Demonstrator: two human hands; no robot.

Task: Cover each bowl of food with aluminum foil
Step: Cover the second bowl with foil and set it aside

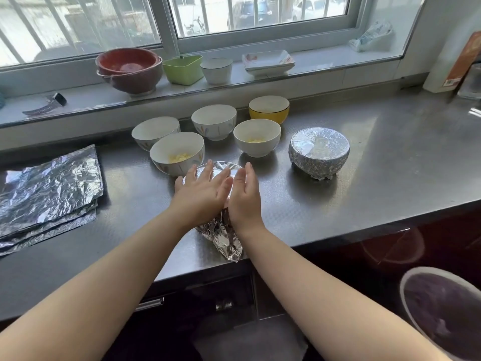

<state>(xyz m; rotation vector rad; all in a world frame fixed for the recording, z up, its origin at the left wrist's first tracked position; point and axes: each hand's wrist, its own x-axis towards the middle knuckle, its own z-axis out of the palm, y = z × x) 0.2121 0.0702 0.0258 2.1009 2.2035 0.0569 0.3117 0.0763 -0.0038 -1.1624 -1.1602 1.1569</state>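
A bowl draped in a foil sheet (221, 235) sits at the front middle of the steel counter (377, 162). My left hand (201, 190) lies flat on the foil top with straight fingers. My right hand (246, 196) presses the foil against the bowl's right side, fingers straight. A loose foil corner hangs toward the counter's front edge. To the right stands a bowl fully wrapped in foil (318, 152). Behind my hands are several uncovered bowls; two white ones (177, 152) (257, 136) show yellow food, and one is yellow (269, 108).
A stack of foil sheets (49, 194) lies at the left of the counter. On the windowsill stand red bowls (128, 69), a green container (183, 69), a white cup (216, 70), square plates (268, 62) and a watch (46, 105). A bin (442, 308) stands low right.
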